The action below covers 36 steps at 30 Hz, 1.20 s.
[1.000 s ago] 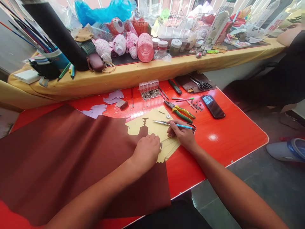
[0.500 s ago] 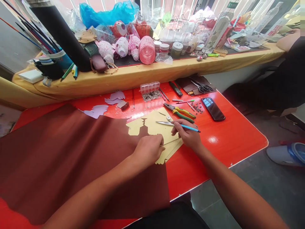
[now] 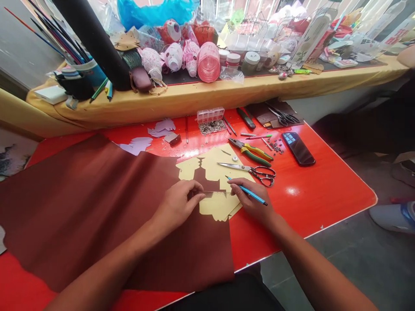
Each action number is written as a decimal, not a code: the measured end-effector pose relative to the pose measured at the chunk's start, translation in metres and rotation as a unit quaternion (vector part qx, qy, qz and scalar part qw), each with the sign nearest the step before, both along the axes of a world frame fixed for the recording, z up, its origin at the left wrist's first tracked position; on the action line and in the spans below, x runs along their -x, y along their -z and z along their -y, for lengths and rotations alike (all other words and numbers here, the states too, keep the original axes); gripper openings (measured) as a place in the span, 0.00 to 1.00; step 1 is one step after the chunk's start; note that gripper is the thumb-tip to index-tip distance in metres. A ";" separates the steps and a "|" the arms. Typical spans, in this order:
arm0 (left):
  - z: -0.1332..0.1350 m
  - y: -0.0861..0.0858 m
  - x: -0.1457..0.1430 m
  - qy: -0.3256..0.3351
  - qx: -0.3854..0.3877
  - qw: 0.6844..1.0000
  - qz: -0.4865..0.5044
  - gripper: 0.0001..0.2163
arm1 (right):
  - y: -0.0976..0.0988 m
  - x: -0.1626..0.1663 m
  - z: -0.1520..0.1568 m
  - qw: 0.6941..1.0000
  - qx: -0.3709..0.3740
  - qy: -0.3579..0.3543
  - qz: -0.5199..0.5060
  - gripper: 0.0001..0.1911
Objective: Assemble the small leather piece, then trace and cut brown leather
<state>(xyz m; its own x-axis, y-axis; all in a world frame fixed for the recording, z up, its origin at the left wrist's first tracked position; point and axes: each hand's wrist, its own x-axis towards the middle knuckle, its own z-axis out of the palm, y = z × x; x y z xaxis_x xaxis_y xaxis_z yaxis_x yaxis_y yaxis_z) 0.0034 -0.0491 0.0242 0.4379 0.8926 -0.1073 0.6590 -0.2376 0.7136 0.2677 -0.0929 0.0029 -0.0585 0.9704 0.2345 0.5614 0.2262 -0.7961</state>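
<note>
My left hand [image 3: 183, 201] rests over the brown leather sheet [image 3: 136, 242], its thumb and fingers pinching the left end of a yellow paper cutout [image 3: 217, 207]. The cutout's upper edge runs across to my right hand [image 3: 254, 201], whose fingertips are at the other end. A blue pen [image 3: 251, 193] is gripped in my right hand, its tip pointing up and left. Just beyond that hand lies a pair of scissors [image 3: 248, 167] on more yellow paper [image 3: 210, 160]. Part of the cutout is hidden by my fingers.
Pliers [image 3: 251, 153], a phone [image 3: 298, 149], loose metal bits [image 3: 277, 146] and an open bead box [image 3: 211, 123] lie on the red table [image 3: 324, 190]. Purple paper cutouts [image 3: 136, 145] are at the back left. Jars and craft figures crowd the ledge [image 3: 207, 95].
The scissors have left my right hand and lie on the yellow paper; the pen stays in it. My left hand has shifted left, and both hands are at the cutout's edge.
</note>
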 end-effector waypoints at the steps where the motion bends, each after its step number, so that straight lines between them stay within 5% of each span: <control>1: 0.002 0.005 0.004 0.002 -0.043 0.999 -0.013 0.05 | 0.003 0.002 -0.001 1.000 -0.014 -0.001 0.021 0.11; 5: 0.010 0.019 0.023 0.023 -0.264 0.964 -0.032 0.07 | 0.008 0.000 -0.007 0.996 -0.055 -0.018 0.061 0.10; 8: 0.017 0.031 0.030 0.085 -0.332 0.938 -0.046 0.09 | 0.009 -0.005 -0.010 0.995 -0.066 -0.018 0.066 0.09; 13: 0.024 0.050 0.024 0.113 -0.346 0.921 -0.140 0.17 | 0.012 -0.006 -0.013 0.995 -0.061 -0.001 0.085 0.08; 23: 0.025 0.034 0.009 0.136 -0.391 0.905 -0.103 0.15 | 0.019 -0.010 -0.016 0.989 -0.093 0.016 0.111 0.09; 36: 0.021 0.055 -0.008 0.155 -0.368 0.906 -0.142 0.26 | 0.015 -0.016 -0.025 0.975 -0.147 0.087 0.142 0.08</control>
